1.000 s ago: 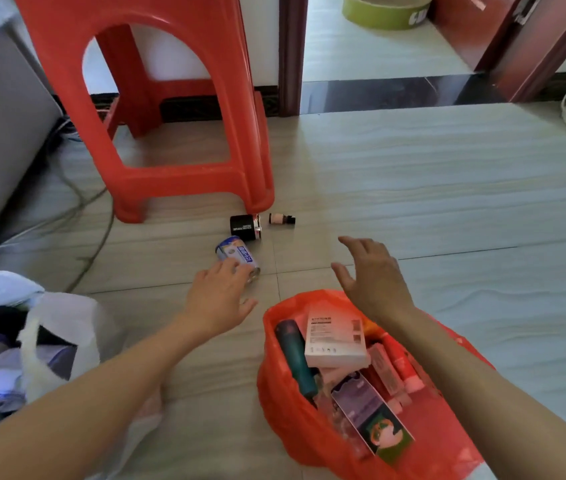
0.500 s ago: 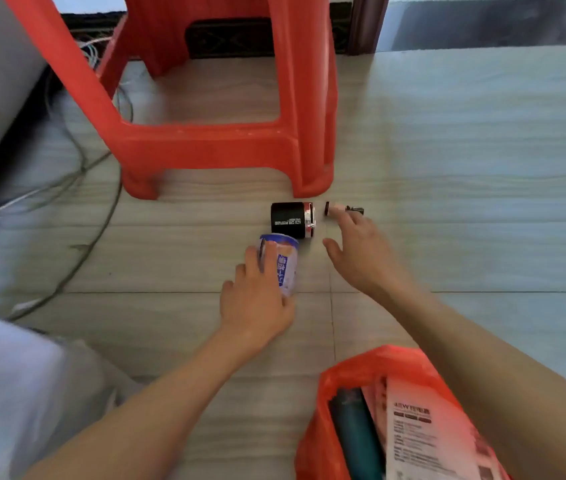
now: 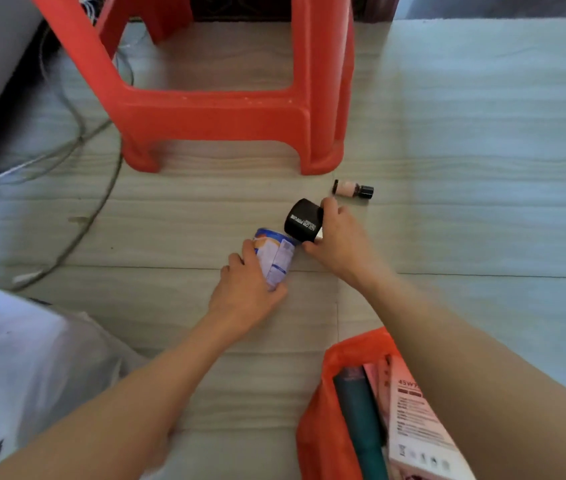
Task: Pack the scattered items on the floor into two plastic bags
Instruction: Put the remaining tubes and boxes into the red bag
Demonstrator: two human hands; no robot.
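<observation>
A: What have you got hold of?

B: My left hand (image 3: 245, 289) is wrapped around the blue can (image 3: 274, 259), mid-frame on the floor (image 3: 482, 133). My right hand (image 3: 338, 244) pinches the black jar (image 3: 304, 220) just above it, thumb under, fingers over the top, tilting it up. The two containers touch.

A: And the rest?

B: A small pink bottle (image 3: 352, 188) lies loose just right of the stool (image 3: 212, 112) leg, upper middle. The red bag (image 3: 323, 420) sits at the lower right, already holding a teal tube (image 3: 361, 410) and a box (image 3: 416, 420). The white bag (image 3: 25, 358) is at the lower left.

A: What might go wrong?

B: The jar grip looks shallow, I think. It's a smooth cylinder held near one end, so it could slip and roll under the stool. It could also knock the can as I lift. The bottle is round too; a brush from my right wrist could send it rolling. And the red bag's mouth is soft, so it may fold shut when I drop something in one-handed.
</observation>
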